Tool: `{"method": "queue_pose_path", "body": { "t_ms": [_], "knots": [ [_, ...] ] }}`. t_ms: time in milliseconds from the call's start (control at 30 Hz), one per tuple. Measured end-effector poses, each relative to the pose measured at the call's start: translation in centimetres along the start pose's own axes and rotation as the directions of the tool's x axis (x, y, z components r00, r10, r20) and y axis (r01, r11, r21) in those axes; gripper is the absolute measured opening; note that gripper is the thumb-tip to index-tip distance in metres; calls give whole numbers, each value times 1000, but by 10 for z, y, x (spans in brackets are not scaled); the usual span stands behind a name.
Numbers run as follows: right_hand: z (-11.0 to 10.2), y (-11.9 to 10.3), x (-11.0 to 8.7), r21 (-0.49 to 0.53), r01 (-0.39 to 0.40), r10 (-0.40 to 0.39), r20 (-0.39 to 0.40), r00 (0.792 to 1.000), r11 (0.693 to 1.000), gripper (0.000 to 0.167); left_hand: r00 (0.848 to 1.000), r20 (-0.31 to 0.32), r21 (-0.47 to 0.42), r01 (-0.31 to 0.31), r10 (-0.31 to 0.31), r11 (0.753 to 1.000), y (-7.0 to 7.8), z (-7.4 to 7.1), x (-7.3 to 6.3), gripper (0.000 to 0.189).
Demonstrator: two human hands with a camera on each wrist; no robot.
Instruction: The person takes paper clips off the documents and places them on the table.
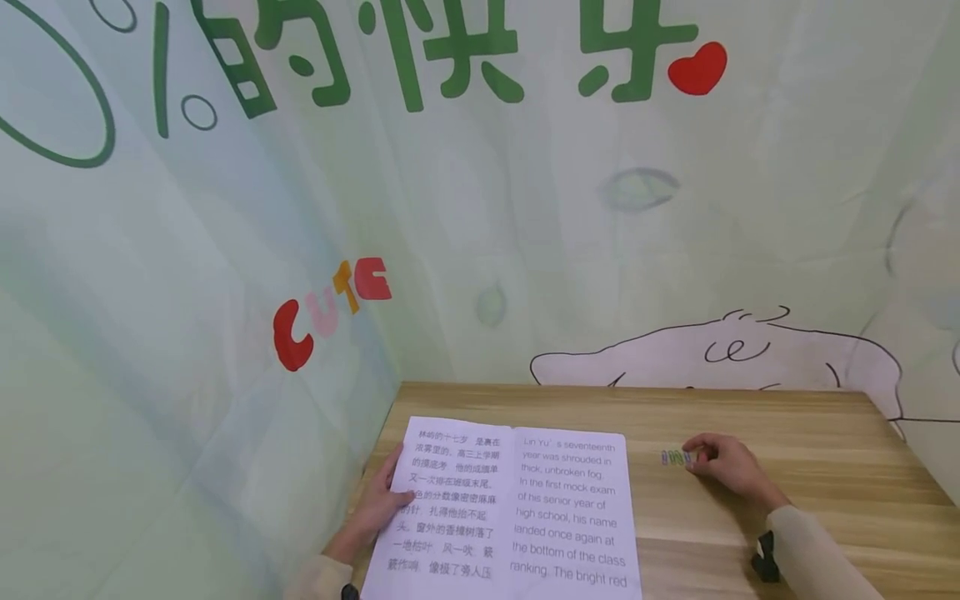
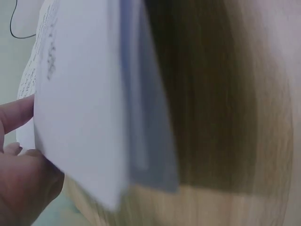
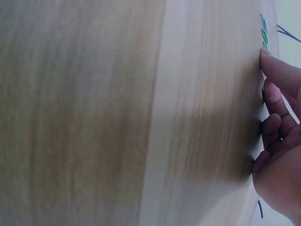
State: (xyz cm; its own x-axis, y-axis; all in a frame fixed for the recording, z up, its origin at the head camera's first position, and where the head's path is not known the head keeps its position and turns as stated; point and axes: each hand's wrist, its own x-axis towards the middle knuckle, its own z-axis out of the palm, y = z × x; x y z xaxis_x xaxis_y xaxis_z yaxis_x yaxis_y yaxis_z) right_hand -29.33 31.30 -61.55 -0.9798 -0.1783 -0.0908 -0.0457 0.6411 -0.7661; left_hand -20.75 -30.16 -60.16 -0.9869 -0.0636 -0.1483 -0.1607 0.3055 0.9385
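Note:
An open booklet [image 1: 513,508] with Chinese text on its left page and English on its right stands out in the head view. Gripping its left edge is my left hand [image 1: 378,500], thumb over the page. The left wrist view shows the booklet's pages [image 2: 80,103] raised off the tabletop beside the left hand [image 2: 23,183]. To the right, several small blue and green paper clips [image 1: 675,457] lie in a row. My right hand [image 1: 727,467] pinches the nearest clip of that row between thumb and forefinger; its fingertips partly hide that clip. In the right wrist view, the other fingers of this hand [image 3: 287,165] curl against the table.
The wood-grain table [image 1: 810,442] runs back to a pale green printed curtain [image 1: 480,225]. It hangs along the back and left sides, with large green characters, a red heart [image 1: 699,69] and coloured letters. Dark bands [image 1: 765,558] sit at both wrists.

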Motion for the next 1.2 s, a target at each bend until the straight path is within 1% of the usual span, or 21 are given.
{"method": "queue_pose_path", "body": {
  "t_ms": [67, 167, 267, 333, 367, 433, 567, 667, 767, 867, 967, 1000, 1100, 1200],
  "knots": [
    [0, 0, 0, 0, -1, 1, -4, 1000, 1000, 30, 1000, -15, 39, -8, 9, 999, -1, -5, 2, 96],
    [0, 0, 1, 0, -2, 2, -9, 1000, 1000, 30, 999, -33, 125, -9, 14, 992, -2, -10, 5, 95],
    [0, -1, 0, 6, -6, 7, -8, 1000, 1000, 30, 998, -57, 227, -20, 34, 974, -4, -11, 10, 93],
    [1, -2, 0, 9, -10, 10, -6, 1000, 1000, 31, 995, -83, 307, -23, 51, 952, -5, -9, 13, 92],
    [1, -2, 0, 11, -12, 12, -5, 1000, 1000, 31, 993, -101, 352, -28, 68, 936, -5, -8, 13, 90],
    [2, -3, 0, 13, -17, 17, -5, 1000, 1000, 31, 986, -135, 447, -31, 101, 894, -5, -4, 14, 88],
    [3, -2, 1, 7, -4, 4, -14, 1000, 1000, 30, 971, -188, 610, -1, 146, 792, -4, 7, 11, 89],
    [3, 0, 1, 14, 37, -37, -11, 999, 999, 30, 966, -212, 686, 40, 146, 727, -4, 13, 7, 90],
    [2, 3, 1, 29, 73, -73, -11, 997, 997, 29, 963, -224, 738, 65, 152, 672, -3, 19, 6, 87],
    [0, 5, 0, 32, 87, -87, -15, 996, 996, 29, 954, -240, 791, 83, 181, 607, 0, 22, 6, 85],
    [0, 5, -1, 31, 83, -82, -17, 996, 996, 29, 947, -255, 819, 104, 195, 564, 4, 22, 8, 79],
    [0, 5, -1, 31, 76, -76, -16, 997, 997, 30, 946, -260, 824, 112, 195, 556, 6, 22, 9, 76],
    [0, 5, -1, 24, 63, -62, -13, 998, 998, 30, 948, -266, 822, 128, 175, 554, 9, 23, 10, 68],
    [1, 5, -1, 19, 46, -46, -12, 999, 999, 29, 951, -264, 826, 137, 160, 547, 12, 24, 9, 68]
  ]
}}
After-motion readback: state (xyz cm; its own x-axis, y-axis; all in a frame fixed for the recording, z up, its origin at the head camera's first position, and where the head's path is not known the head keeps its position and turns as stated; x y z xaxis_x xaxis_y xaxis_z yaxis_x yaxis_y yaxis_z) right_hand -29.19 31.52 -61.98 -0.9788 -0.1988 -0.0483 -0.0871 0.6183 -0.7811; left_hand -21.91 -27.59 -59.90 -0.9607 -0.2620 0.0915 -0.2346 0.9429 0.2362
